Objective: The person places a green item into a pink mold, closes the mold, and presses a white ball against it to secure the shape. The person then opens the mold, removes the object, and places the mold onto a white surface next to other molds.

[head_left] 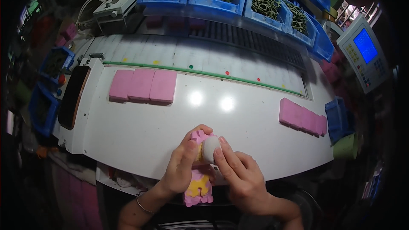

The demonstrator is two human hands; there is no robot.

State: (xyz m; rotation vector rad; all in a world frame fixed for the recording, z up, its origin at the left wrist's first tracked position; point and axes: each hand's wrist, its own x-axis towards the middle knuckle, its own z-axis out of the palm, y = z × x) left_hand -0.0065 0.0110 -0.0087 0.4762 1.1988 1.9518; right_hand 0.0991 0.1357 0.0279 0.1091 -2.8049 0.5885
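Gripping a pink-and-yellow piece (198, 135), the left hand (180, 168) is wrapped round its side, thumb toward the near face. Right hand (243, 183) has its fingertips on a whitish rounded pad (211, 149) set against that piece; its thumb is hidden, so I can't tell whether it's pinching the pad or only pressing. A second pink-and-yellow part (198, 188) shows below, past the near edge of the white table (140, 140); can't tell if it's joined to the upper one. Main risk, as I see it: drop. If the two are separate and the left grip loosens, the lower one probably misses the tabletop. Next: too much push from the right fingers could twist the piece in the left hand, or skid the pad off and leave contact uneven. Knobbly edges look easy to nick if it lands badly. Pink blocks at left (142, 86) and right (302, 117) sit well apart from the hands, so snagging them looks unlikely; a wide elbow swing would be the cause.
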